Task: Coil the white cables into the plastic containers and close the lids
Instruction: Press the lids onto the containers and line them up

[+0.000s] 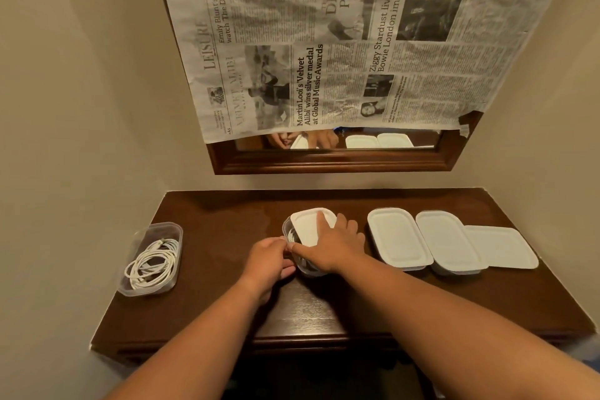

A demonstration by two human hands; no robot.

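Step in hand: lid closure, second cable.

1. Centre container (308, 270), clear plastic, at mid-desk (357, 308). A white cable (292, 235) is glimpsed through its left wall; the coil is judged stowed.
2. White lid (310, 226), laid askew over item 1, its left side not seated.
3. Right grip (332, 245): fingers spread flat on the lid, thumb at its near-left edge.
4. Left grip (269, 258): fingers curled, pinching the near-left rim of item 1, by which the container is steadied.
5. Open container (147, 293), far left of the desk, well apart; a second cable (152, 265) lies loosely coiled inside, unlidded.
6. Two lidded containers (397, 239) (449, 242), side by side at right.
7. Spare lid (501, 247), flat on the desk, beside the right-hand lidded container; judged reserved for item 5.

Next move, as judged: the lid is to be squared over the rim and pressed down around its edges until seated; cable strands must be kept clear of the rim.
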